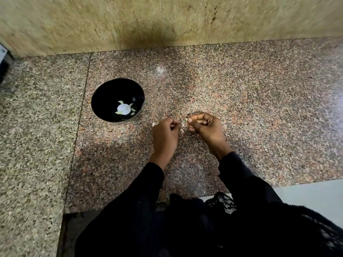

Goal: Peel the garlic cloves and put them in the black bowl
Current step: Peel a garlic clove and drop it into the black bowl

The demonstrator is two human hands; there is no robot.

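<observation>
- Speckled granite counter [241,108], spanning the whole field; seam running down its left part, beige stone wall [167,21] behind.
- Black sleeves [144,191], reaching in from the bottom edge toward the counter's middle.
- Black bowl [104,95], upright on the counter, left of and slightly beyond the hands; a few pale peeled cloves [120,102] lying on its bottom around a bright reflection.
- Left hand [165,136], fingers curled in over the counter; fingertips drawn together near the right hand, what is held there hidden, cannot tell.
- Right hand [206,127], fingers curled, thumb and forefinger pinching a small pale garlic clove [186,119] at the hand's left edge, just beside the left hand.
- Pale skins [182,127], scattered on the counter between and under the two hands; one more pale bit [153,124] showing at the left hand's far left edge, whether clove or skin unclear.
</observation>
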